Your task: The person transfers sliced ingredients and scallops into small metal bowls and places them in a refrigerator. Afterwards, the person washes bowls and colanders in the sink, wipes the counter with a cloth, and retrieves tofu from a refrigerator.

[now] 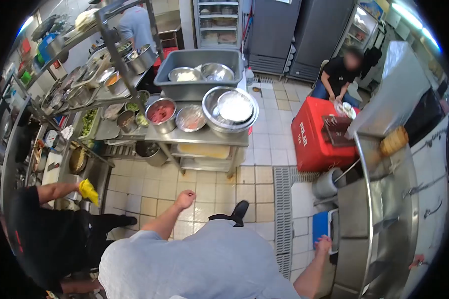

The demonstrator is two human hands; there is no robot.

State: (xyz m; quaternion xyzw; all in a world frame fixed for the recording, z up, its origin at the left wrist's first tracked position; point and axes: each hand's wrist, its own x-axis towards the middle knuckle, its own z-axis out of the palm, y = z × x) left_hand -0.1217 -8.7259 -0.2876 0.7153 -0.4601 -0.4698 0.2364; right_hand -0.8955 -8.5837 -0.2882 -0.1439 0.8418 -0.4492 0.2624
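Note:
My left hand (186, 199) hangs over the tiled floor in front of me, its fingers curled in and nothing seen in them. Nearest to it is the steel prep table (204, 138), which stands farther ahead. On that table are a steel pot of red meat (161, 112), a bowl covered with clear film (191, 118) and stacked steel bowls (219, 123). At my right side, my right hand (324, 244) hangs with its fingers loosely bent and partly apart, apparently holding nothing. Below and beside it is a blue-and-white box (322, 224) on the floor.
A co-worker (50, 224) holding a yellow cloth (89, 192) stands close on my left. Another person (340, 74) sits behind a red cooler (319, 132). A steel sink counter (391, 219) runs along my right. A floor drain grate (283, 214) crosses the tiles.

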